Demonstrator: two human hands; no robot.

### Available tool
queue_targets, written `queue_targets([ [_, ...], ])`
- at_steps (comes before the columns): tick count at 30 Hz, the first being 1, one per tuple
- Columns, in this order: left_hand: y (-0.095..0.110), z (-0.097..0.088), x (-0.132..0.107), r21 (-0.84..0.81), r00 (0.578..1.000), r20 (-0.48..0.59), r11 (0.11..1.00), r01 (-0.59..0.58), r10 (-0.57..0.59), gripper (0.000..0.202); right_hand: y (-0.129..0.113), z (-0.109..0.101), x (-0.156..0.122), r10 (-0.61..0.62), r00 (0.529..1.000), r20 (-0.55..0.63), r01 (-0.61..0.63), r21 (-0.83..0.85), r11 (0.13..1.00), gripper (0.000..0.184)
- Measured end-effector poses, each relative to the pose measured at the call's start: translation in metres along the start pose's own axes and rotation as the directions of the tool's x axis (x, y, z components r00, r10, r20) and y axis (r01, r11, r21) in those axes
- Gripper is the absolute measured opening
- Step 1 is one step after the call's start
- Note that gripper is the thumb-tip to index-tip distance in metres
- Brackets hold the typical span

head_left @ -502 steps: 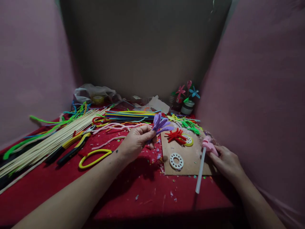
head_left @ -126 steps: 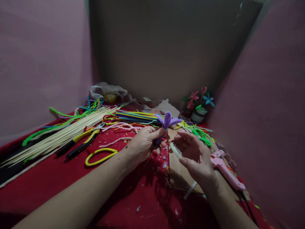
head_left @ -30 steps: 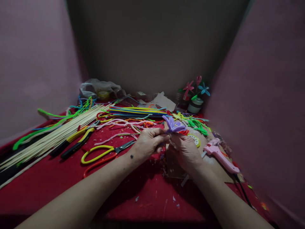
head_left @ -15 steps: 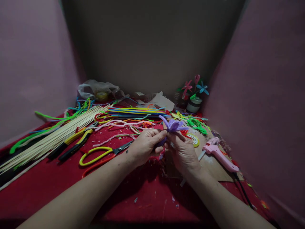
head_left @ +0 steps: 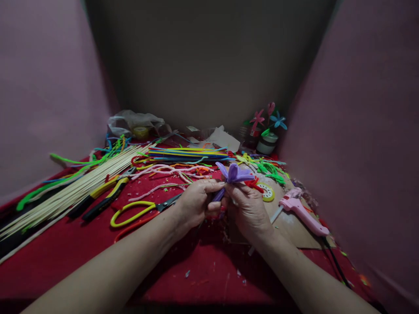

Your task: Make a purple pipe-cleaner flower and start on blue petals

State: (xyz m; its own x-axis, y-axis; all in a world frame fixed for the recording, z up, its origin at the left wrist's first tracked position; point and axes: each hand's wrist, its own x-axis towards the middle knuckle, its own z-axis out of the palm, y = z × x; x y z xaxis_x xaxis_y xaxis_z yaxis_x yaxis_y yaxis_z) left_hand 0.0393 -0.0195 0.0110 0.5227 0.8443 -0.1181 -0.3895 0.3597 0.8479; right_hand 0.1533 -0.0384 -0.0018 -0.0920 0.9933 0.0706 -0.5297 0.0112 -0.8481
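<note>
Between my two hands is a purple pipe-cleaner flower (head_left: 233, 172), its pointed petals spread upward and outward. My left hand (head_left: 200, 199) is closed on its lower left side, with a purple petal or stem end showing below the thumb. The fingers of my right hand (head_left: 246, 206) pinch the flower's base from the right. Parts of the base are hidden by the fingers. Scissors (head_left: 132, 213) with yellow and red handles lie left of my left hand. A pink glue gun (head_left: 303, 212) rests on a cardboard sheet (head_left: 288, 235) to the right.
Black-and-yellow pliers (head_left: 104, 201) lie beside a bundle of thin sticks (head_left: 88, 187) at the left. Pipe cleaners (head_left: 188, 153) in several colours are along the back. Pipe-cleaner flowers (head_left: 277, 120) stand near a jar (head_left: 266, 144). A yellow-rimmed roll (head_left: 268, 192) sits on the cardboard.
The flower has turned and dipped slightly to the left between my hands, so its petals face differently. More purple shows below my left thumb. Both hands keep hold.
</note>
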Motion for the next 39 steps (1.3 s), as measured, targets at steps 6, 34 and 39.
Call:
queue_targets([
  [6, 0.000, 0.000, -0.002, 0.040, 0.990, 0.134, 0.998, -0.058, 0.052, 0.020, 0.001, -0.004, 0.003, -0.126, 0.991, -0.036, 0.124, -0.037, 0.992, 0.009],
  [34, -0.019, -0.007, -0.001, 0.846, 0.482, 0.529, -0.478, -0.236, 0.698, 0.013, 0.002, 0.002, 0.001, -0.052, 0.969, -0.242, 0.068, 0.059, 0.996, 0.019],
  [39, -0.011, -0.004, -0.005, 0.871, 0.477, 0.462, -0.281, -0.403, 0.748, 0.011, 0.004, 0.000, 0.002, -0.099, 0.983, -0.153, 0.103, 0.017, 0.995, 0.015],
])
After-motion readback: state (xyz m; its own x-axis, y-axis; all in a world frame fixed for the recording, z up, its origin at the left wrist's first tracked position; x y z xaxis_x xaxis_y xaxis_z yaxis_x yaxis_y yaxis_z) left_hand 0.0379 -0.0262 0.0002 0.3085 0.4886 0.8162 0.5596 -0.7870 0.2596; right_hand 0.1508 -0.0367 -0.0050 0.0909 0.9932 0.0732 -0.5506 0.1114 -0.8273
